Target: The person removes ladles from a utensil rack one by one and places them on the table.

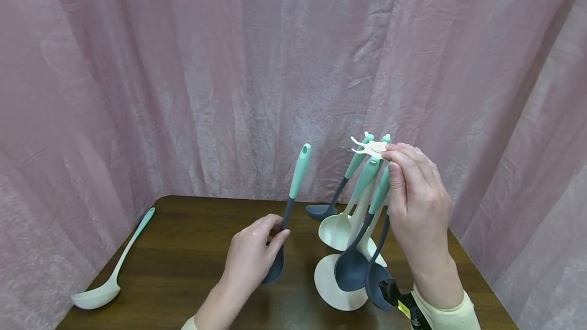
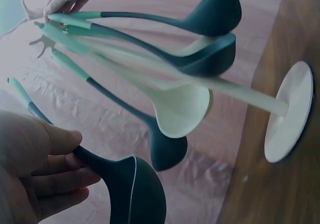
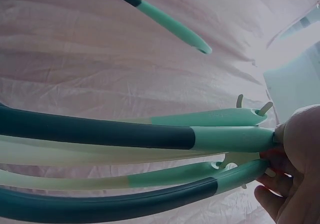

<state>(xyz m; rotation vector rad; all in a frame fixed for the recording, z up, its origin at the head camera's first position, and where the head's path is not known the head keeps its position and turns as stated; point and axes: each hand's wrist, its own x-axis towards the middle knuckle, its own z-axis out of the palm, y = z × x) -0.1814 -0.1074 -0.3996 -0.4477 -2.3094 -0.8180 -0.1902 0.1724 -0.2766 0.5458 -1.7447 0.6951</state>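
Observation:
My left hand [image 1: 252, 248] pinches a dark grey ladle [image 1: 300, 167] with a mint handle low on its neck. The ladle stands up above the hand, its bowl [image 2: 145, 194] below the fingers. The right hand [image 1: 422, 197] grips the right side of the hooked top of a white utensil stand [image 1: 373, 147], fingers over it, the thumb beside a handle end. Around the stand hang several mint-handled utensils, among them a front dark ladle [image 1: 353, 269], a cream ladle [image 1: 335, 233] and a rear dark ladle [image 1: 321, 212]. The right palm covers one handle in the head view.
A cream ladle [image 1: 98, 294] with a mint handle lies at the left edge of the brown wooden table [image 1: 192, 248]. The stand's round white base [image 1: 326, 279] is on the table's right half. Pink curtains [image 1: 206, 90] hang behind and at both sides.

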